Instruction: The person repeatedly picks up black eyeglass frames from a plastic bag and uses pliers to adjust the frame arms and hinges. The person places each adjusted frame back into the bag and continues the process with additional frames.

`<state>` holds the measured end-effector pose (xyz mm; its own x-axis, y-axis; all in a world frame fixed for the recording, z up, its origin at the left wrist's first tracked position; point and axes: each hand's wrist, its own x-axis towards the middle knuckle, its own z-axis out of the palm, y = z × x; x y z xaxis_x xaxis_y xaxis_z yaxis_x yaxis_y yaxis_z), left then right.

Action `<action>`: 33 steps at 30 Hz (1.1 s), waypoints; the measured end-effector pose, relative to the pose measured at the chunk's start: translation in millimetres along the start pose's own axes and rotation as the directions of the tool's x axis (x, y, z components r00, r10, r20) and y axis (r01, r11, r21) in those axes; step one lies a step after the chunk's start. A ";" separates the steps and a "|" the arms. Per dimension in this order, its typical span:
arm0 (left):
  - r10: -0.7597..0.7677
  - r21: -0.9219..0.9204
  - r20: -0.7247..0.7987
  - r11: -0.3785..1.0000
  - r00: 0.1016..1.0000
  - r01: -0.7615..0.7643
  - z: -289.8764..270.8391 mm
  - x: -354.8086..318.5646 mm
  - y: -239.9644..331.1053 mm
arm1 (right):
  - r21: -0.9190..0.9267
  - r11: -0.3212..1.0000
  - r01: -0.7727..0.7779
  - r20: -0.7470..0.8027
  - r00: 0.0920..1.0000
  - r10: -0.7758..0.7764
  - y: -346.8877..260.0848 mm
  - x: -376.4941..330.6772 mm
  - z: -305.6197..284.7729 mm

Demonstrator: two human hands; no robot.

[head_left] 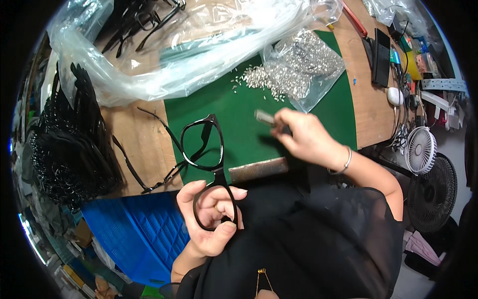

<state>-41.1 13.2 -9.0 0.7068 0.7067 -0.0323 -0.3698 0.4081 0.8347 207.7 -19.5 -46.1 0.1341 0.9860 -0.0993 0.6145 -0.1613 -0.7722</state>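
My left hand is closed round the lower lens rim of a black eyeglass frame, fingers showing through the opening. The frame stands on end over the near edge of a green mat. My right hand pinches a small, blurred metal-tipped tool above the mat; its exact kind is unclear. Beyond it lies a heap of tiny silvery metal pieces, beside a clear plastic bag of metal pieces. A worn metal-faced bar lies along the mat's near edge. Another black eyeglass frame rests to the left.
A tall stack of black eyeglass frames stands at the left. Clear plastic sheeting covers the back. A blue crate sits below the table edge. To the right are a phone, cables and a white fan.
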 end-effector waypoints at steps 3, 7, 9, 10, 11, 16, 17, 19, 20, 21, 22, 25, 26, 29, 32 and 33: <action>-0.107 0.138 -0.058 0.984 0.993 0.115 8.0 -2.0 0.2 | -0.216 0.976 -0.023 -0.024 1.000 0.018 1.0 24.2 6.5; -0.286 -0.053 -0.061 0.958 0.956 0.283 11.7 -1.2 6.3 | -0.266 0.960 -0.086 -0.069 0.995 0.070 7.6 28.3 20.3; -0.242 -0.221 0.092 0.941 0.966 0.257 1.3 -0.7 1.9 | -0.310 0.949 -0.062 -0.070 0.997 0.042 6.9 29.1 22.1; -0.289 -0.394 0.145 0.860 0.946 0.323 -1.4 -1.5 1.6 | -0.342 0.939 -0.038 -0.065 0.998 0.017 5.5 30.5 22.8; -0.321 -0.480 0.145 0.804 0.936 0.350 1.9 0.2 4.4 | -0.374 0.927 -0.015 -0.059 0.998 -0.008 4.5 31.3 23.9; -0.342 -0.253 0.069 0.903 0.937 0.348 13.9 2.6 15.7 | -0.357 0.934 0.017 -0.064 0.997 -0.043 4.8 30.3 28.4; -0.354 -0.191 0.094 0.911 0.930 0.366 15.8 0.6 19.5 | -0.362 0.932 0.029 -0.061 0.997 -0.054 4.1 30.4 28.2; -0.497 0.017 0.040 0.868 0.867 0.497 19.5 0.9 20.5 | -0.382 0.921 0.076 -0.053 0.993 -0.104 7.0 30.4 28.7; -0.456 0.079 -0.035 0.886 0.889 0.457 21.3 0.5 12.5 | -0.393 0.914 0.098 -0.053 0.990 -0.129 7.8 30.3 28.6; -0.407 0.144 -0.107 0.897 0.907 0.419 24.9 0.3 3.4 | -0.262 0.963 0.065 -0.046 0.996 -0.080 5.1 27.3 26.3; -0.400 0.089 -0.189 0.903 0.897 0.421 33.0 1.4 -0.3 | -0.128 0.991 0.034 -0.024 0.999 -0.038 -1.8 22.8 22.3; -0.393 0.229 -0.156 0.878 0.906 0.421 30.4 5.3 -5.6 | 0.258 0.954 -0.151 0.143 0.983 0.117 -43.7 -3.2 -1.1; -0.366 0.237 -0.159 0.888 0.917 0.395 31.6 6.3 -8.5 | 0.411 0.899 -0.151 0.139 0.985 0.102 -47.7 -15.9 3.8; -0.299 0.224 -0.183 0.915 0.936 0.336 39.8 7.9 -19.0 | 0.595 0.774 -0.215 0.170 0.975 0.140 -57.7 -25.5 8.5; -0.270 0.302 -0.171 0.901 0.948 0.311 41.4 10.2 -21.8 | 0.719 0.652 -0.240 0.165 0.971 0.175 -57.9 -28.0 15.2; -0.256 0.309 -0.161 0.904 0.953 0.295 41.3 10.7 -23.3 | 0.746 0.619 -0.246 0.163 0.968 0.189 -57.2 -29.2 17.4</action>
<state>0.0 -12.6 -6.1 0.6711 0.6623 -0.3333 0.0610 0.3987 0.9151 155.1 -38.4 -9.9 0.1196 0.9313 -0.3440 -0.2328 -0.3105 -0.9216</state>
